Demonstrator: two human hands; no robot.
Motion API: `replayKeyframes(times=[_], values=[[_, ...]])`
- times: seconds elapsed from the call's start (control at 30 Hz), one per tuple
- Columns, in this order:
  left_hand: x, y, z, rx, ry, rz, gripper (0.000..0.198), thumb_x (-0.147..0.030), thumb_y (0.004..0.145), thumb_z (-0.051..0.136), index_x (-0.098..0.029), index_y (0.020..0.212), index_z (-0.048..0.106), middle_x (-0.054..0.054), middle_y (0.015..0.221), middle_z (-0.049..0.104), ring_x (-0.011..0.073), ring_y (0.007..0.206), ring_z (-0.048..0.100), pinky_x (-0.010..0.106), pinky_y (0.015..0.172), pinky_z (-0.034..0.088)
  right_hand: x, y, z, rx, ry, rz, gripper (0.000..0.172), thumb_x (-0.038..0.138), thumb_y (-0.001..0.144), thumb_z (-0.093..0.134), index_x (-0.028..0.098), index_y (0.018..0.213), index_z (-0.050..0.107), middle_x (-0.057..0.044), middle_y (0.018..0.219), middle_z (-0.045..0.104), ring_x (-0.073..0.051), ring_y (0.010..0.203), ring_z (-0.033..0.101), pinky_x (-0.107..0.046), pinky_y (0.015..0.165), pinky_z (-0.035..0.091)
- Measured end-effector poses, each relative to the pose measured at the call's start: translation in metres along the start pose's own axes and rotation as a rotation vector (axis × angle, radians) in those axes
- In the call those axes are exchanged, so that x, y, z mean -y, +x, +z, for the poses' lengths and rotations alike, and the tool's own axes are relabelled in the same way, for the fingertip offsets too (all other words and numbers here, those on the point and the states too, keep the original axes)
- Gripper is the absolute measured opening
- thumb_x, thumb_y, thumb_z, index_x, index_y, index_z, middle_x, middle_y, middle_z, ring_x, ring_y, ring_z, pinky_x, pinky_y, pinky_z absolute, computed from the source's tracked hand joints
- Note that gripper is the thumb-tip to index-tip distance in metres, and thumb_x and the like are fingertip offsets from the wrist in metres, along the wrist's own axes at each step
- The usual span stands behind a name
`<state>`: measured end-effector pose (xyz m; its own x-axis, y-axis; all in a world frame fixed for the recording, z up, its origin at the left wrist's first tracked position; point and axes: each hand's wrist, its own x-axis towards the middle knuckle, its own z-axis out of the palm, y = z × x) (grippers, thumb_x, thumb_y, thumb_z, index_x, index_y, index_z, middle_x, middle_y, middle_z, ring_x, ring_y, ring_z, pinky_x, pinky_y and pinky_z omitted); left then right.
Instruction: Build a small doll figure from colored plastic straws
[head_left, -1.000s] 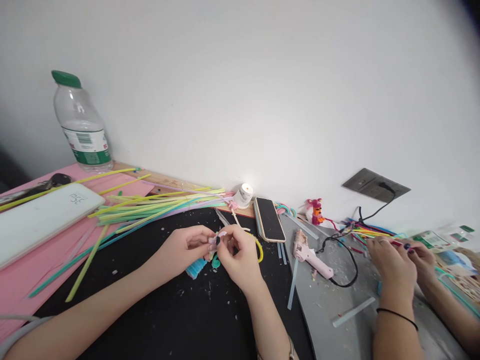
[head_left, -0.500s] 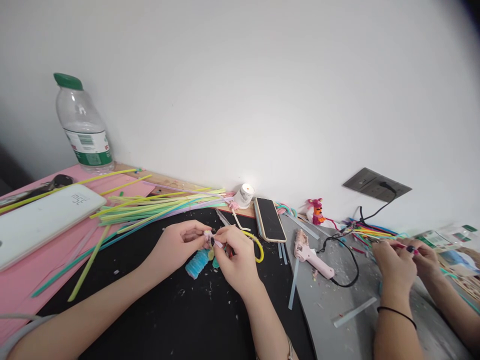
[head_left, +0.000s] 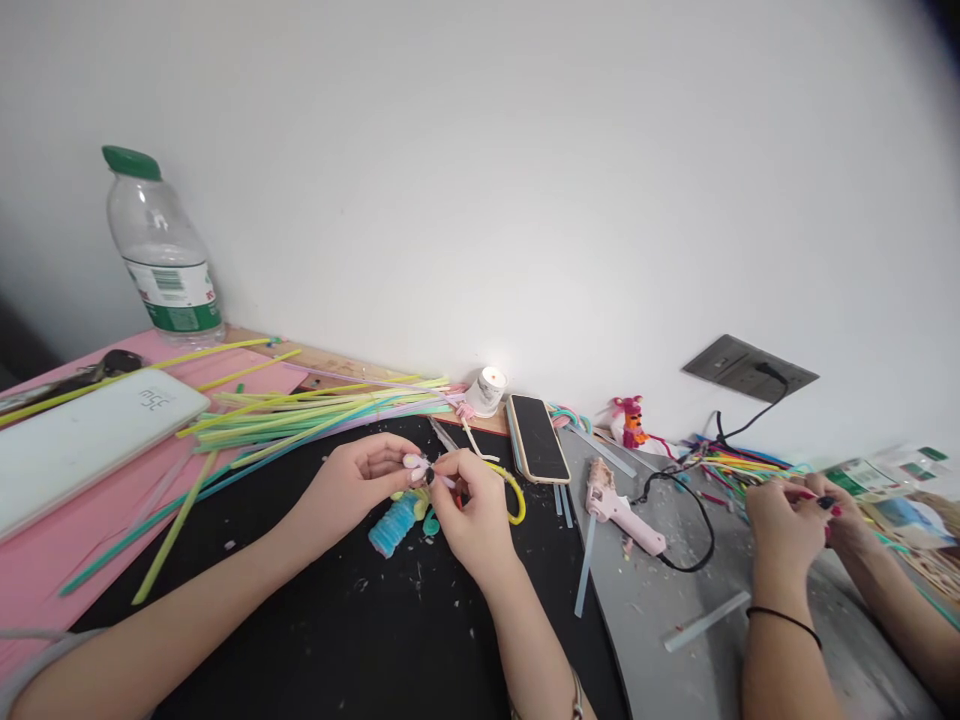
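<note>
My left hand and my right hand meet over the black mat. Both pinch a small lilac pipe-cleaner piece between their fingertips. A pale rounded end of it shows by the left fingers; my fingers cover the rest. Just below lies a coiled blue pipe-cleaner piece, with a small teal curl beside it. A yellow pipe-cleaner loop curves out from behind my right hand. Scissors lie partly hidden beyond my hands.
Many pastel pipe cleaners lie at left, near a white power bank and water bottle. A phone, white cup and pink glue gun with cord are to the right. Another person's hands work at far right.
My fingers have shifted slightly on the lilac piece, and its pale rounded end now shows more clearly. The view has moved a little. The other person's hands have come closer together.
</note>
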<state>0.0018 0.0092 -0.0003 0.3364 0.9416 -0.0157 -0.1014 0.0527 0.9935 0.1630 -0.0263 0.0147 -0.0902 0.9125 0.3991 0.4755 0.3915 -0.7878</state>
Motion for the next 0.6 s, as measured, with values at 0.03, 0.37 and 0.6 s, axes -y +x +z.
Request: replayKeyframes(times=[0.03, 0.37, 0.6], values=[[0.000, 0.000, 0.000, -0.006, 0.009, 0.007, 0.022, -0.030, 0.073, 0.072, -0.017, 0.090, 0.064, 0.002, 0.083, 0.072, 0.0180, 0.081, 0.068, 0.028, 0.075, 0.055, 0.000, 0.000, 0.000, 0.010, 0.010, 0.010, 0.008, 0.014, 0.080, 0.051, 0.018, 0.074, 0.054, -0.001, 0.075, 0.056, -0.011, 0.062, 0.047, -0.023, 0.054, 0.036], [-0.011, -0.004, -0.005, 0.038, 0.381, 0.162, 0.018, -0.023, 0.080, 0.059, -0.022, 0.097, 0.063, 0.002, 0.091, 0.074, 0.0204, 0.086, 0.069, 0.027, 0.076, 0.054, -0.009, 0.006, -0.009, 0.148, 0.509, 0.393, 0.015, 0.029, 0.076, 0.064, 0.017, 0.070, 0.056, 0.006, 0.052, 0.047, -0.006, 0.044, 0.038, -0.019, 0.043, 0.028], [-0.021, -0.013, 0.000, 0.166, 0.649, 0.332, 0.019, -0.021, 0.086, 0.048, -0.025, 0.095, 0.064, -0.001, 0.094, 0.073, 0.0184, 0.087, 0.067, 0.024, 0.076, 0.049, -0.015, 0.008, -0.012, 0.118, 0.483, 0.451, 0.021, 0.032, 0.072, 0.067, 0.016, 0.065, 0.054, 0.006, 0.052, 0.046, -0.006, 0.043, 0.036, -0.018, 0.041, 0.027]])
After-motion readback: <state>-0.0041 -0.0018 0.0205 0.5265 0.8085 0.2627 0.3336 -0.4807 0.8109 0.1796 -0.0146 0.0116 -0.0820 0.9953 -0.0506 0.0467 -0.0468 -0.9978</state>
